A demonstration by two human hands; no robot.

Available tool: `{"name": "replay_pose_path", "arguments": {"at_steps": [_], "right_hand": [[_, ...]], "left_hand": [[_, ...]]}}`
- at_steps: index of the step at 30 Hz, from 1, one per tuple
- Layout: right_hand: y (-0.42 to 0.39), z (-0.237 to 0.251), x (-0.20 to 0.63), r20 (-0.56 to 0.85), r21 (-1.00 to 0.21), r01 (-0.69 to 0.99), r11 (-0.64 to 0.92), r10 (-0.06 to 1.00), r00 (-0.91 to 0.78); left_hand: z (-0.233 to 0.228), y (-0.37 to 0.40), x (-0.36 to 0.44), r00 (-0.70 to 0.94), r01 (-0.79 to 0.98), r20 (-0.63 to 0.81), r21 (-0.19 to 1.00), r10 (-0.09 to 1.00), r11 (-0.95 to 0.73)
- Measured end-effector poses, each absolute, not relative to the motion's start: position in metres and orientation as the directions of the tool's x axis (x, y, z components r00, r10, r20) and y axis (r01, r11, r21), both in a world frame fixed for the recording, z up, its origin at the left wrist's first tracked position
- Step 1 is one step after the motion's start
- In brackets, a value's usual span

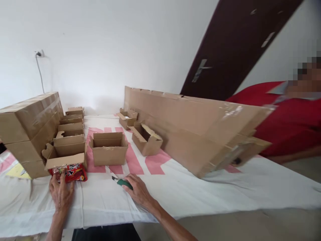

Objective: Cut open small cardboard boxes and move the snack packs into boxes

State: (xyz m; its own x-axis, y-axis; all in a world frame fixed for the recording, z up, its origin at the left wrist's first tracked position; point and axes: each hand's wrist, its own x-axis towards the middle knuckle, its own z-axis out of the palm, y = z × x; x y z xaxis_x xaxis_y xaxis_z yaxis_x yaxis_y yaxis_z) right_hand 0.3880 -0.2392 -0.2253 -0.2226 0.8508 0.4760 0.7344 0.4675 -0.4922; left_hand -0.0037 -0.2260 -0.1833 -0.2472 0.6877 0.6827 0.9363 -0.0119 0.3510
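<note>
White cloth with pink stripes covers the table (pixel 225 190) I look down on, and behind it stands a plain white wall with a dark door off to the right. Taking the open small carton (pixel 109 149) in the middle as my marker, far to its left I see big taped cartons (pixel 30 127) stacked up, and between them and the marker a row of small open boxes (pixel 70 134). Just in front of the nearest of that row lies a red snack packet (pixel 72 172), and my left hand (pixel 61 194) rests flat on the cloth with its fingers loosely spread, fingertips touching the packet's near edge. In front of the marker and slightly right, my right hand (pixel 139 192) is curled around a green-handled cutter (pixel 121 181), the blade end pointing left on the cloth. Right of the marker sit two more open boxes (pixel 146 139), then a long flattened cardboard sheet (pixel 195 130) leaning across the table. Beyond it, a person in a red shirt (pixel 291 117).
</note>
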Motion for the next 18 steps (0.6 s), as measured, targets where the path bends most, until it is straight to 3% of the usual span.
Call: {"name": "replay_pose_path", "arguments": {"at_steps": [8, 18], "right_hand": [[-0.236, -0.233, 0.383, 0.551, -0.407, 0.779, 0.477, 0.809, -0.207], [-0.236, -0.236, 0.383, 0.556, -0.391, 0.797, 0.46, 0.808, -0.194]], "left_hand": [[-0.177, -0.221, 0.008, -0.232, 0.932, 0.744, 0.355, 0.627, -0.075], [-0.185, -0.218, 0.004, -0.274, 0.926, 0.738, 0.376, 0.617, -0.039]]}}
